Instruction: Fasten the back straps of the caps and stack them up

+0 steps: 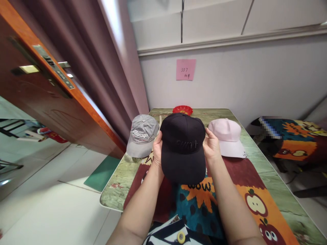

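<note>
A black baseball cap (pixel 182 146) is held up in front of me over the table, its brim pointing toward me and dark raised lettering on its front. My left hand (pixel 157 149) grips its left side, and my right hand (pixel 211 144) grips the right side; the fingers behind the cap are partly hidden. To the left on the table sits a grey cap (pixel 142 136) with white "Always" lettering. A pale pink cap (pixel 226 136) rests on the right, with small metal rings at its brim edge.
A red scalloped dish (pixel 182 109) stands at the table's back edge. A colourful patterned cloth (pixel 196 200) covers part of the wood-look table (pixel 114 190). An open door (pixel 51 78) and curtain (pixel 122 68) are left; a stool with patterned cover (pixel 298 136) is right.
</note>
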### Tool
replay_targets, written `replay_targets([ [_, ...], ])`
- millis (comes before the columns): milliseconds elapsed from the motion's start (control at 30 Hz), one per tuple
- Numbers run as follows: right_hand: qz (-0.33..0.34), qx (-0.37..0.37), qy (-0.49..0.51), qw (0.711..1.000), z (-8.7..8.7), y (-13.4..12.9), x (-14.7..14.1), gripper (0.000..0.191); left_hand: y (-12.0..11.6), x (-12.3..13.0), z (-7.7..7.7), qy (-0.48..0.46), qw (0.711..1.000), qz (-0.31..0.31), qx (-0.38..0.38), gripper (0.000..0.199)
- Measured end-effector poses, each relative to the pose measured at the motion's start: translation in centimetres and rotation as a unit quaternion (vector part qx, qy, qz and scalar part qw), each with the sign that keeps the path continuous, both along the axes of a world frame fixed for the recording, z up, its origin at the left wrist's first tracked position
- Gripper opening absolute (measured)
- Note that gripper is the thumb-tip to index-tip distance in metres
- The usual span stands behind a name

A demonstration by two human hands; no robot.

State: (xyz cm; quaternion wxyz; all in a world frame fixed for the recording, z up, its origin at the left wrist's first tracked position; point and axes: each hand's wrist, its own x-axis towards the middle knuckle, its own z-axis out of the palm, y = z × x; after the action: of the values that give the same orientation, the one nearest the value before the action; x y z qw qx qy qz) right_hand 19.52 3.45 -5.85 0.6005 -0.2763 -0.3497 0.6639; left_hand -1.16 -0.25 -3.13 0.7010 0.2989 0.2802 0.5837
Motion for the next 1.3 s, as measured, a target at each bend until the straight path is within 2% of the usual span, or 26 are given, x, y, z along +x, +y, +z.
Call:
replay_targets([
  [100,0.068,-0.098,0.103,0.987,-0.3,-2.8,-1.5,0.049,0.8,-0.9,-0.8,-0.062,0.998,-0.014,-0.012,0.063],
  [167,0.082,-0.168,0.171,0.967,-1.0,-5.5,-3.0,0.039,1.3,-1.4,-1.4,-0.123,0.992,-0.014,-0.025,0.062],
  [200,0.063,-0.197,0.202,0.957,-1.4,-6.9,-3.8,0.031,1.5,-1.6,-1.7,-0.152,0.988,-0.015,-0.033,0.062],
  [267,-0.016,-0.226,0.259,0.939,-1.8,-9.4,-5.1,0.016,1.9,-1.7,-2.2,-0.188,0.981,-0.022,-0.051,0.065],
  [333,-0.074,-0.225,0.274,0.932,-1.7,-10.9,-5.9,0.019,2.3,-1.3,-2.7,-0.187,0.979,-0.031,-0.074,0.066],
  [433,-0.109,-0.248,0.239,0.933,-0.7,-11.3,-5.7,0.028,2.7,0.0,-3.2,-0.138,0.985,-0.028,-0.101,0.063],
  [533,-0.136,-0.238,0.198,0.941,0.7,-9.8,-3.7,0.033,2.2,1.4,-4.4,-0.048,0.995,-0.014,-0.091,0.064],
  [600,-0.167,-0.197,0.189,0.948,1.8,-8.0,-1.6,0.035,1.1,1.9,-5.9,0.072,0.995,-0.03,-0.067,0.068],
  [633,-0.187,-0.178,0.189,0.948,2.3,-7.0,-0.5,0.034,0.4,2.0,-6.8,0.157,0.985,-0.041,-0.052,0.067],
  [700,-0.224,-0.143,0.183,0.947,3.5,-4.7,2.1,0.034,-1.3,1.8,-8.6,0.345,0.937,-0.051,0.009,0.052],
  [733,-0.238,-0.132,0.178,0.946,4.0,-3.5,3.4,0.033,-2.0,1.6,-9.3,0.418,0.905,-0.044,0.066,0.041],
  [800,-0.264,-0.105,0.179,0.942,4.6,-1.3,6.0,0.029,-3.1,1.2,-10.2,0.506,0.844,-0.03,0.174,0.023],
  [833,-0.273,-0.092,0.182,0.94,4.6,-0.4,7.2,0.026,-3.3,1.1,-10.4,0.526,0.824,-0.027,0.212,0.019],
  [867,-0.289,-0.086,0.188,0.935,4.4,0.3,8.3,0.024,-3.4,0.9,-10.4,0.535,0.812,-0.027,0.232,0.019],
  [933,-0.317,-0.101,0.194,0.923,3.0,1.0,10.2,0.02,-3.3,0.8,-10.2,0.537,0.809,-0.033,0.238,0.02],
  [1067,-0.364,-0.244,0.167,0.883,-2.0,0.3,12.6,0.015,-2.8,0.9,-9.9,0.523,0.819,-0.037,0.233,0.019],
  [1167,-0.365,-0.304,0.146,0.868,-5.4,-0.9,13.8,0.015,-2.8,1.0,-10.0,0.522,0.819,-0.038,0.235,0.021],
  [1233,-0.37,-0.322,0.133,0.861,-6.4,-1.2,14.3,0.012,-2.9,1.0,-10.0,0.523,0.818,-0.036,0.236,0.021],
  [1300,-0.376,-0.329,0.122,0.857,-6.6,-1.3,14.8,0.013,-2.9,1.0,-10.0,0.52,0.82,-0.033,0.235,0.02],
])
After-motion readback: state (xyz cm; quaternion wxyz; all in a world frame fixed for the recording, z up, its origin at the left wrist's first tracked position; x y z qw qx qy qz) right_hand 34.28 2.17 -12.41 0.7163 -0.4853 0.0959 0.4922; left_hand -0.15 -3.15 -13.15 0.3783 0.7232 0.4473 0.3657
